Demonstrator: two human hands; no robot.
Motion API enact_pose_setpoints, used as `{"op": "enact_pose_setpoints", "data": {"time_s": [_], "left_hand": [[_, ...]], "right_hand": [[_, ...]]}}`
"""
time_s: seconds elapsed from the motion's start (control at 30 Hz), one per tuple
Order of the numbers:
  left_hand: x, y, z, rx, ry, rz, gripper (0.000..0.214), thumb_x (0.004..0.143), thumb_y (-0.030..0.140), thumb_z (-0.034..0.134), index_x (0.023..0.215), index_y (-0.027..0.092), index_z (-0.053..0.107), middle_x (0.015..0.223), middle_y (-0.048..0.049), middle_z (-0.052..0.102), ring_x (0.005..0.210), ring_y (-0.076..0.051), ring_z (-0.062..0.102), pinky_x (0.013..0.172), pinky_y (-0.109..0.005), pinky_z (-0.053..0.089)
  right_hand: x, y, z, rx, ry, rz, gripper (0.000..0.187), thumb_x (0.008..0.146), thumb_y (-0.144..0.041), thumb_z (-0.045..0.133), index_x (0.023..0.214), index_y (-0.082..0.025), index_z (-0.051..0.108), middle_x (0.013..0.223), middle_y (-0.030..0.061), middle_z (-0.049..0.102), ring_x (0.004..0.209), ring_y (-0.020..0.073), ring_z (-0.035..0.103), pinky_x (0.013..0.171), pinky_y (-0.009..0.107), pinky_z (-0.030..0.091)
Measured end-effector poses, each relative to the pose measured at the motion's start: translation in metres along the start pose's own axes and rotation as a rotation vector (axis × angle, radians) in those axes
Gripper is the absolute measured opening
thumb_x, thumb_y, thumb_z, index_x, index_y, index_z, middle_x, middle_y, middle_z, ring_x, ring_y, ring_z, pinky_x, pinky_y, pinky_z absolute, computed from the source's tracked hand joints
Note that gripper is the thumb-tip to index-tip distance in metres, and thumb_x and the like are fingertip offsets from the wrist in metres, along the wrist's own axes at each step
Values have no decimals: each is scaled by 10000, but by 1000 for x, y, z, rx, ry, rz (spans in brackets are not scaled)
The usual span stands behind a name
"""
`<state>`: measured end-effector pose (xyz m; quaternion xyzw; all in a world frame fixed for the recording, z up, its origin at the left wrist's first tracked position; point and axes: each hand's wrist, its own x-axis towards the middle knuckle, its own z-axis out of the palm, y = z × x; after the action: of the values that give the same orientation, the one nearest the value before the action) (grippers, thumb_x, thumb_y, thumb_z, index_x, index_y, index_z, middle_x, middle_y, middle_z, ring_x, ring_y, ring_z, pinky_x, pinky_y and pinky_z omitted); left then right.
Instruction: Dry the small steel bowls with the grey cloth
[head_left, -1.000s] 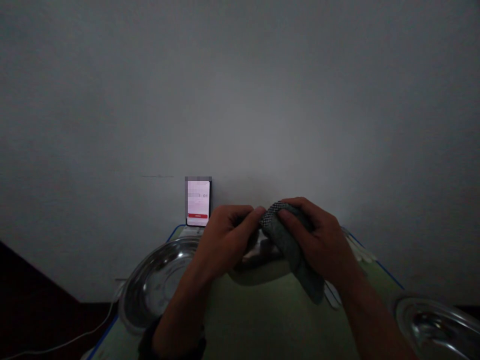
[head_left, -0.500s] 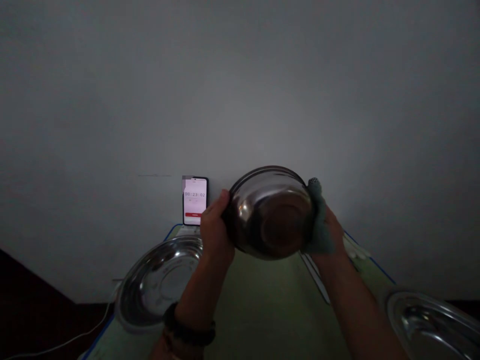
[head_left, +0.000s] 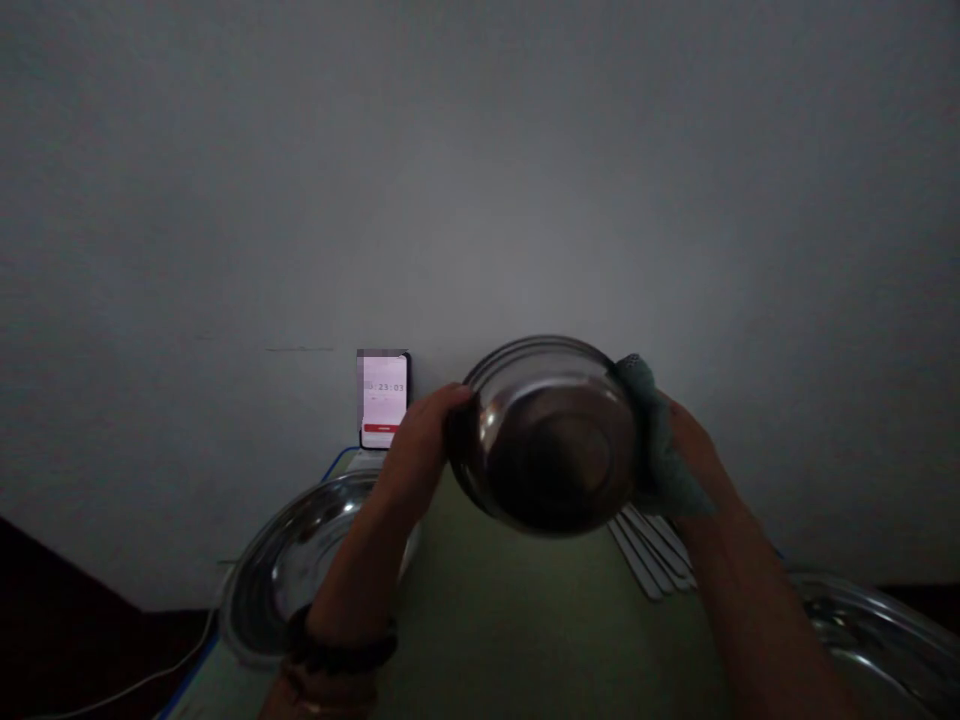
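Observation:
A shiny metal bowl (head_left: 559, 440) is held up above the table, tilted so that its round base faces me. My left hand (head_left: 427, 435) is closed on the bowl's left rim, thumb on the outside. On the opposite side, my right hand (head_left: 690, 450) presses a grey-green cloth (head_left: 660, 445) against the bowl's wall and rim. Most of the right fingers are hidden behind the cloth and bowl. The bowl's inside cannot be seen.
A large metal basin (head_left: 255, 590) stands at the left of the green table (head_left: 517, 620), another metal basin (head_left: 885, 620) at the right. Several flat metal utensil handles (head_left: 649, 555) lie beneath my right hand. A phone (head_left: 385, 400) showing a timer leans on the wall (head_left: 480, 180).
My right hand and the cloth have shifted slightly right and outward along the bowl. The bowl has turned a little and sits slightly lower. More of the utensil handles show.

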<state>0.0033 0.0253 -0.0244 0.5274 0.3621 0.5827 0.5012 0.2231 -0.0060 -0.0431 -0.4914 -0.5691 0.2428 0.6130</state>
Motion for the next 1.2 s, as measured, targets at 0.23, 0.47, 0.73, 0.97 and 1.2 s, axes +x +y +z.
{"op": "enact_pose_setpoints", "data": {"time_s": [0.23,0.47,0.73,0.97,1.2], "left_hand": [[-17,26,-6,480,-413,20,420,854,539,535,666,189,669,643,1,628,599,-129,532,553,-236,393],[-17,30,-10,502,-187,217,444,809,509,590,509,183,615,480,5,495,464,-106,414,419,-216,269],[-18,28,-2,439,-217,193,404,759,410,690,439,182,597,421,13,414,422,-96,339,378,-215,200],[-16,22,-6,299,-245,96,410,717,443,717,440,174,579,414,16,416,378,-78,356,360,-201,211],[-5,20,0,-182,165,-69,261,724,287,718,511,150,654,472,-23,590,385,-113,527,384,-212,391]], "right_hand": [[-17,-43,6,-167,-194,-45,345,841,-541,600,928,-223,702,804,11,729,719,161,656,629,271,496],[-23,-47,23,-373,71,-265,218,866,-422,619,902,-224,703,977,51,722,925,211,659,877,389,494],[-33,-53,42,-313,-130,-361,207,953,-326,497,1017,-214,659,978,21,721,903,153,652,817,285,482],[-26,-52,33,-248,-201,-187,296,909,-464,540,800,-228,681,719,-30,695,669,126,613,616,248,433],[-8,-24,24,44,46,-44,356,876,-532,527,871,-216,691,827,2,719,797,174,638,720,287,484]]}}
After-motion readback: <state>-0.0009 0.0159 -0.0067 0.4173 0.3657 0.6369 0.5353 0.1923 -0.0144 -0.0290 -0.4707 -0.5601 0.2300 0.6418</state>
